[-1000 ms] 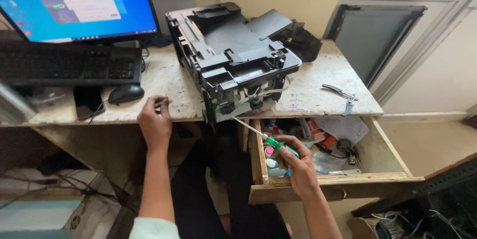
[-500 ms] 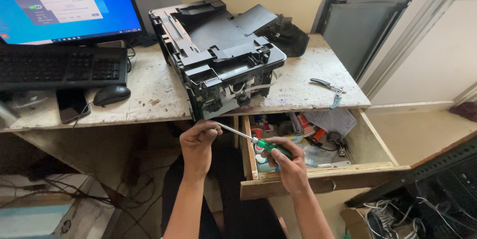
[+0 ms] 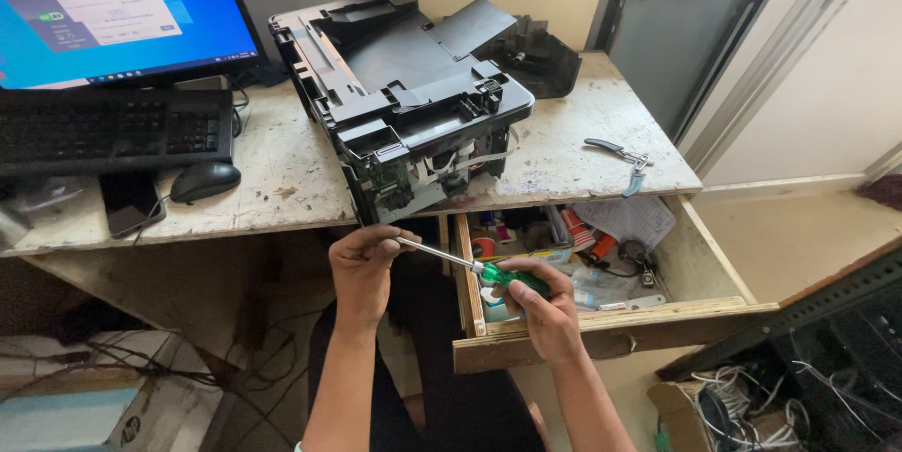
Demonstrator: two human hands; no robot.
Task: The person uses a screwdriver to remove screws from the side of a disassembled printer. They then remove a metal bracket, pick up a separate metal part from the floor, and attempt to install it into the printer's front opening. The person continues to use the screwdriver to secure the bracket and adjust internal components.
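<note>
Here, right hand closed around the green handle of a screwdriver, down over the front edge of the open drawer. Shaft angled up and to the left, tip meeting the left hand. Left hand curled, thumb and forefinger pinched at the tip of the shaft; anything small between those fingertips too tiny to make out. Both hands low, just below the front edge of the bench, in front of the person's lap.

Right above them, a black printer with covers off, tilted toward the bench edge, its stripped front corner hanging close over the left hand, not touching. Behind the printer, a loose black cover piece. Off to the right on the bench, pliers lying flat, well apart from both hands. To the left, a black keyboard, a black mouse, a dark phone, and a lit blue monitor behind. Inside the drawer, a jumble of papers, red and orange bits and clear packets. A grey panel leaning against the wall beyond.
</note>
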